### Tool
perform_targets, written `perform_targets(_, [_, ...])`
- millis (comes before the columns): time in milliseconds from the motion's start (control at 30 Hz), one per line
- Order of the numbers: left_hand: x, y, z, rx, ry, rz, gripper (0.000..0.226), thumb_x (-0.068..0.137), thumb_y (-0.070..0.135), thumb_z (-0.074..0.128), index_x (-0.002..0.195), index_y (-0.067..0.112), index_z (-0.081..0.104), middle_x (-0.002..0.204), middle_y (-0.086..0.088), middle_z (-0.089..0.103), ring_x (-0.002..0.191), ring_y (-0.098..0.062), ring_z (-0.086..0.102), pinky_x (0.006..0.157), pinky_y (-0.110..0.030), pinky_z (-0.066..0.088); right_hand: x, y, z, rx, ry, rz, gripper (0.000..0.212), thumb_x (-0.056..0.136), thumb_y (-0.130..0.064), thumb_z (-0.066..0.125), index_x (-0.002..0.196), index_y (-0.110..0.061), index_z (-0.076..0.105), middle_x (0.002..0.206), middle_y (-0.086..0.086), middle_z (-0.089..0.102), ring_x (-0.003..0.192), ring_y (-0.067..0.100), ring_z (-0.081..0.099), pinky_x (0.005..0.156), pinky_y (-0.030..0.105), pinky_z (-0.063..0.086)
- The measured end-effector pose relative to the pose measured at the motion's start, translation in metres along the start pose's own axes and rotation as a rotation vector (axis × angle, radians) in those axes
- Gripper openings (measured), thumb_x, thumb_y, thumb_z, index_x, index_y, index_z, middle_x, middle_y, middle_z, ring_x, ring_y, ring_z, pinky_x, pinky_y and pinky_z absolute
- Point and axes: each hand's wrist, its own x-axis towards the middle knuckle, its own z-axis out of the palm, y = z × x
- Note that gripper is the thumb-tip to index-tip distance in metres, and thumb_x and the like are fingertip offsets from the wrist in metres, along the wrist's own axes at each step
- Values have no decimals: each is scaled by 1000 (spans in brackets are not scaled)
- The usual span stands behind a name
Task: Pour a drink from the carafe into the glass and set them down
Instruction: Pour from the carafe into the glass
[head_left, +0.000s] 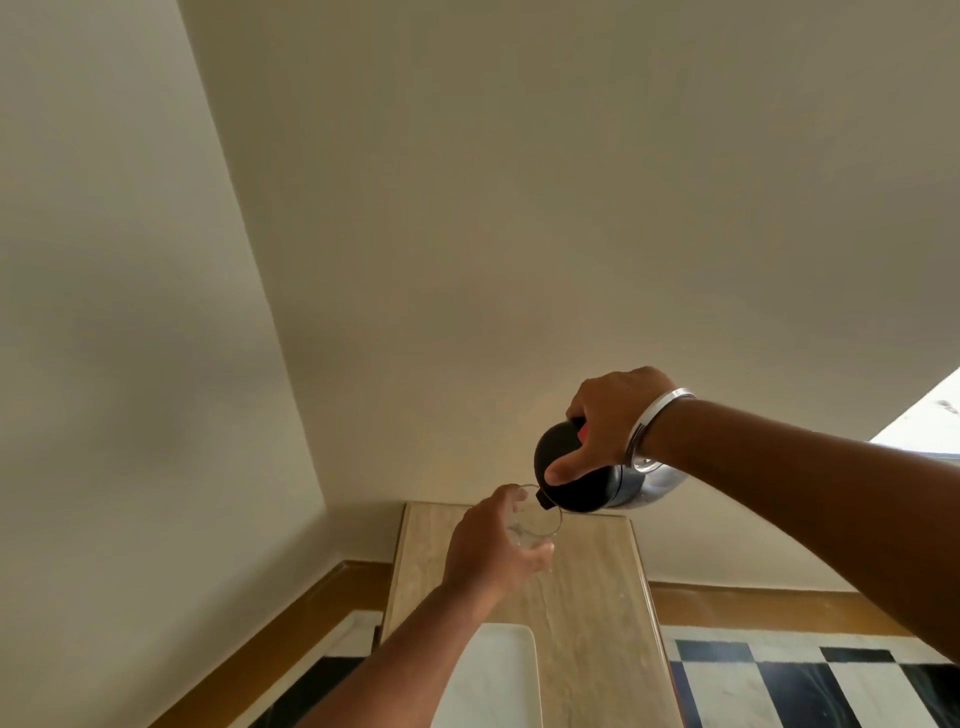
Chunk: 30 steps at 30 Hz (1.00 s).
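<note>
Left hand (493, 551) wraps the glass (535, 522) from the left side, held above the far end of the counter (587, 613). Right hand (605, 423) sits higher and to the right, grip closed over the top of the carafe (582, 475). Carafe tipped toward the left, spout at the glass rim, just above it. Bracelet (652, 426) on right wrist, behind the carafe body. Tray (498, 675) lies on the counter's near left part, under the left forearm. Counter's far end meets the wall (467, 260). Floor (805, 686) to either side of the counter, below; baseboard (753, 605) between floor and wall.
</note>
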Motion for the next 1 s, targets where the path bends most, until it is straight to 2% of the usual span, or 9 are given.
perform_targets(133, [0, 11, -8, 34, 9, 41, 74, 66, 60, 76, 131, 38, 49, 124, 15, 61, 95, 2, 54, 76, -13, 47, -3, -5, -11, -50, 8, -28, 86, 40, -97, 47, 85, -28, 70, 69, -14, 71, 65, 12, 65, 69, 33, 58])
perform_targets(267, [-3, 22, -12, 63, 29, 63, 71, 67, 61, 75, 130, 36, 50, 121, 15, 62, 93, -1, 58, 75, -19, 53, -6, -8, -18, -120, 12, -51, 89, 39, -98, 46, 87, -28, 70, 69, -14, 71, 64, 11, 65, 68, 31, 56])
perform_targets(400, [-9, 29, -13, 62, 51, 69, 70, 67, 62, 74, 127, 36, 50, 119, 16, 61, 93, -4, 59, 74, -20, 53, -12, -8, -22, -185, 25, -79, 89, 41, -99, 45, 88, -26, 70, 70, -13, 71, 63, 12, 64, 67, 30, 55])
perform_targets(600, [-15, 39, -13, -2, 94, 71, 70, 67, 61, 76, 127, 35, 51, 120, 14, 62, 94, -3, 60, 74, -15, 51, -20, -10, -30, -258, 78, -101, 87, 43, -97, 48, 89, -26, 68, 67, -12, 67, 58, 11, 59, 49, 25, 37])
perform_targets(667, [-15, 44, -12, -13, 102, 76, 70, 68, 61, 76, 128, 35, 51, 121, 14, 62, 96, -2, 59, 74, -13, 50, -22, -10, -34, -279, 86, -104, 88, 43, -97, 47, 89, -26, 68, 66, -12, 67, 57, 11, 58, 50, 26, 37])
perform_targets(767, [-16, 51, -9, -31, 119, 76, 71, 68, 61, 76, 128, 36, 50, 122, 14, 62, 98, -2, 59, 73, -11, 47, -25, -9, -37, -323, 84, -118, 88, 45, -97, 47, 90, -24, 69, 67, -10, 67, 58, 13, 59, 59, 29, 47])
perform_targets(1000, [-15, 61, -7, -44, 151, 82, 69, 66, 61, 77, 124, 36, 53, 119, 14, 64, 94, -1, 59, 68, -8, 44, -33, -8, -45, -377, 91, -129, 88, 50, -97, 51, 93, -22, 69, 70, -8, 69, 62, 16, 62, 66, 31, 53])
